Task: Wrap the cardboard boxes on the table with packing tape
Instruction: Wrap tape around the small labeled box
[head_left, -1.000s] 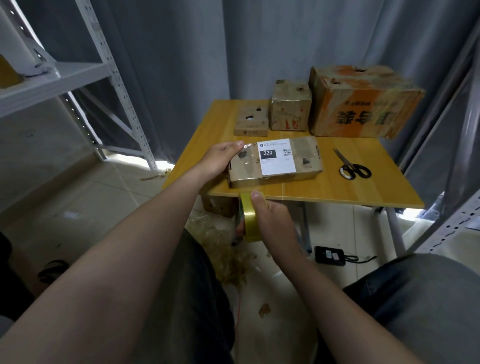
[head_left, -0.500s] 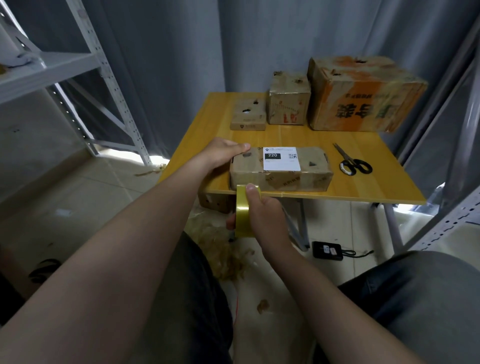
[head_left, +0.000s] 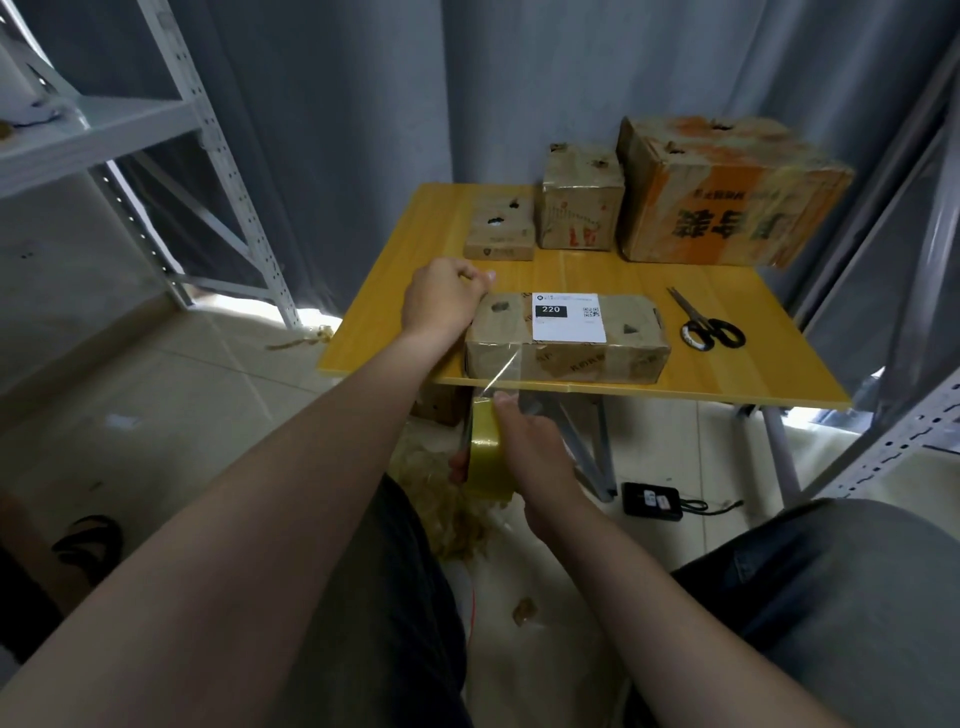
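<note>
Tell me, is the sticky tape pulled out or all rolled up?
Pulled out. A clear strip stretches from the yellow tape roll, gripped by the right hand, up to the front of the labelled box.

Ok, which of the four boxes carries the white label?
The flat box at the near edge of the table, which the left hand holds; the three boxes along the back show no white label.

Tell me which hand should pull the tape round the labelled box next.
Right. The right hand grips the tape roll, its strip running up to the labelled box; the left hand holds that box's left end.
</note>
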